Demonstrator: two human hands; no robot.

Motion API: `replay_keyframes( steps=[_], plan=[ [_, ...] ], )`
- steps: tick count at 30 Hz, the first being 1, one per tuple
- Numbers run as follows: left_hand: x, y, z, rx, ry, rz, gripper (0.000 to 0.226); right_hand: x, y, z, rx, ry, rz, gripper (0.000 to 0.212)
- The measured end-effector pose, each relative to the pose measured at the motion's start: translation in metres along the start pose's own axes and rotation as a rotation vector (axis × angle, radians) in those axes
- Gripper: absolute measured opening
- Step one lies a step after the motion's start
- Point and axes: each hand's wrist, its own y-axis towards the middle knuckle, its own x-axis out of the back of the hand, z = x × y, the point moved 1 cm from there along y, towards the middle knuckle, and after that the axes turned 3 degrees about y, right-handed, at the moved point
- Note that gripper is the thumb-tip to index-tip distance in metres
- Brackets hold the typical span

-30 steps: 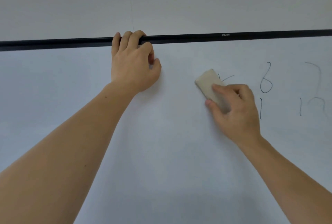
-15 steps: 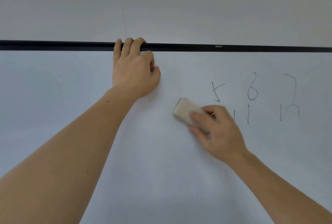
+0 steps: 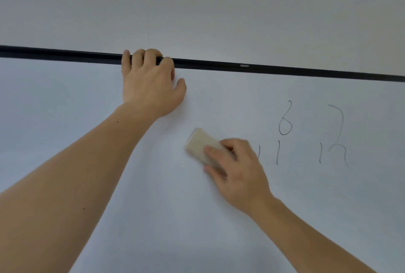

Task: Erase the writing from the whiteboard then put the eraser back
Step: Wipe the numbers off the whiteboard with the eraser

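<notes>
Smooth, faintly sheened whiteboard (image 3: 153, 185); glossy black frame strip (image 3: 285, 70), plastic or metal unclear; soft, matt, felt-like beige eraser (image 3: 200, 144); matt wall (image 3: 219, 9) above

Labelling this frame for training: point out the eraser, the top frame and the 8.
eraser (image 3: 198, 142), head view, its bare upper end.
top frame (image 3: 285, 69), head view, the black bar.
8 (image 3: 285, 127), head view, its lower loop.

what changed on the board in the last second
The right hand swept the eraser down and left, wiping away the "5". The left hand stayed hooked on the black frame; the "8" and marks to its right remain.
</notes>
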Motion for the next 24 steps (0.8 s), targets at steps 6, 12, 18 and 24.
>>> replay_keyframes(
  steps=[6, 12, 18, 24],
  plan=[
    [-0.011, 0.006, -0.057, -0.095, -0.051, 0.039, 0.029, 0.019, -0.01, -0.04, 0.287, -0.035, 0.091, 0.031],
    [-0.021, 0.01, -0.088, -0.12, -0.074, 0.062, 0.028, 0.052, 0.015, -0.107, -0.172, -0.012, -0.12, 0.037],
    [-0.034, 0.008, -0.105, -0.104, -0.089, 0.006, 0.026, 0.047, 0.01, -0.104, -0.138, 0.006, -0.127, 0.037],
    [-0.044, 0.005, -0.108, -0.093, -0.102, -0.051, 0.038, 0.051, -0.036, -0.107, 0.298, 0.0, 0.078, 0.034]
  ],
)
